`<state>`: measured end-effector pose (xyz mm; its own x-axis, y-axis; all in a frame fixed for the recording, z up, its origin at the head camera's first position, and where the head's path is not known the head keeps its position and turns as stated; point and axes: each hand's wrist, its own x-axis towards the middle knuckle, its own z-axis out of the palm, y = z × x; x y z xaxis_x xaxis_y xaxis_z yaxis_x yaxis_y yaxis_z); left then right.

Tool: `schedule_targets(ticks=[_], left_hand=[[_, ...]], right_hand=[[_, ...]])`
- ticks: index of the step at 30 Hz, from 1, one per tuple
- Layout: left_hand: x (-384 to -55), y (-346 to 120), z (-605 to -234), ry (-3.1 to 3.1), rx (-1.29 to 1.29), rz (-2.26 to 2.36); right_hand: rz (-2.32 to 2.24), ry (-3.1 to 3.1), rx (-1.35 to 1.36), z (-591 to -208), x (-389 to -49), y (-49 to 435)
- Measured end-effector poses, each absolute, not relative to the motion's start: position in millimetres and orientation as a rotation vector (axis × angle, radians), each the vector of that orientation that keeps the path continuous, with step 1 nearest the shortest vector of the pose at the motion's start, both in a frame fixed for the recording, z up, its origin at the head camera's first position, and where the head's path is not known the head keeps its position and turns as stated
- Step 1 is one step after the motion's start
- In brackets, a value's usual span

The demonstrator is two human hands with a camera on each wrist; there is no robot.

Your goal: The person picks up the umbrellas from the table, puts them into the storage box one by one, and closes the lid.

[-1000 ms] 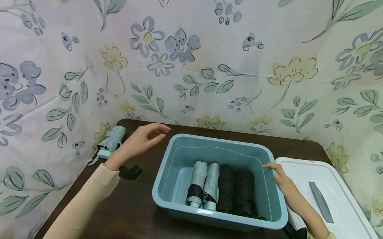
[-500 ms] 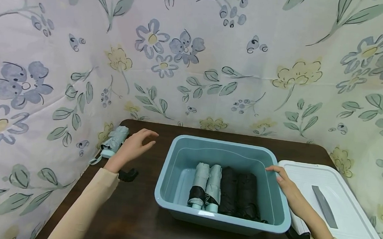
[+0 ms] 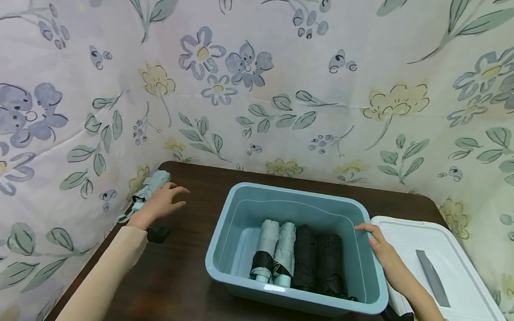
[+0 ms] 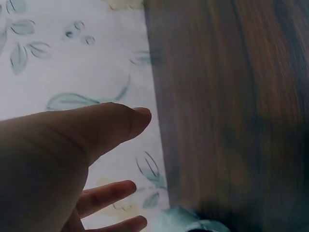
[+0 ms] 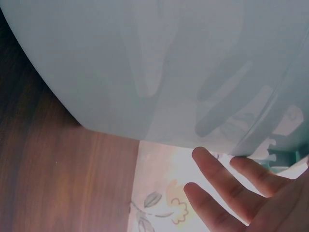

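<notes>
Flowered cloth (image 3: 278, 103) hung behind the dark tabletop (image 3: 170, 278). At the far left lay one pale umbrella (image 3: 155, 181), outside the box (image 3: 299, 190). Over its near part, as the head view showed, was the left hand (image 3: 159, 204), thumb and fingers spread, holding nothing; whether it touched the umbrella, I could not tell. Inside the box stood, side by side, two pale umbrellas (image 3: 267, 247) and then two black rolls (image 3: 305, 256). At the box's right side was the right hand (image 3: 381, 247), its fingers rather straight and apart. Further right lay the white lid (image 3: 462, 264), off the box. By my judgement, most was done: four pieces were in, one umbrella and the lid were left. Compared with one second earlier, the left hand had moved leftward, away from the box; the right hand and the box's contents had stayed.
</notes>
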<state>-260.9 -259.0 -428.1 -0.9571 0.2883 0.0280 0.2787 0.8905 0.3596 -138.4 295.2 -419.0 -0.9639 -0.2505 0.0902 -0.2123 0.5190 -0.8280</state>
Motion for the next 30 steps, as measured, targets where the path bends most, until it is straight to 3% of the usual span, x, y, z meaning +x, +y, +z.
schedule_targets(ticks=[30], left_hand=[[-289.3,-311.9,-462.3,3.108,0.239,0.175]], right_hand=[[-1.466,2.717,-0.434,-420.8,-139.4,297.5]])
